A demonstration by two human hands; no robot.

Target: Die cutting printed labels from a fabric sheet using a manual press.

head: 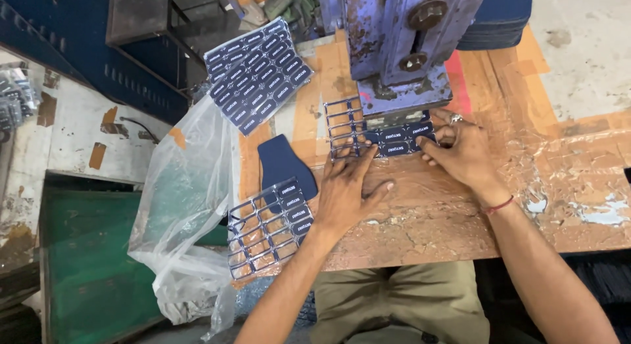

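A clear plastic sheet of dark blue labels point(388, 135) lies on the taped wooden table point(460, 212), partly pushed under the blue press machine point(404, 41). Its left part is a grid of punched-out holes. My left hand point(345, 186) lies flat on the sheet's left part, fingers spread. My right hand point(460, 150) presses the sheet's right end, fingertips on the labels beside the machine base. Neither hand grips anything.
A half-punched label sheet point(269, 229) lies at the table's left edge, over a dark blue fabric piece point(279, 161). A full sheet of labels point(257, 74) rests farther back. A clear plastic bag point(184, 206) hangs off the left. Green bin point(85, 265) below.
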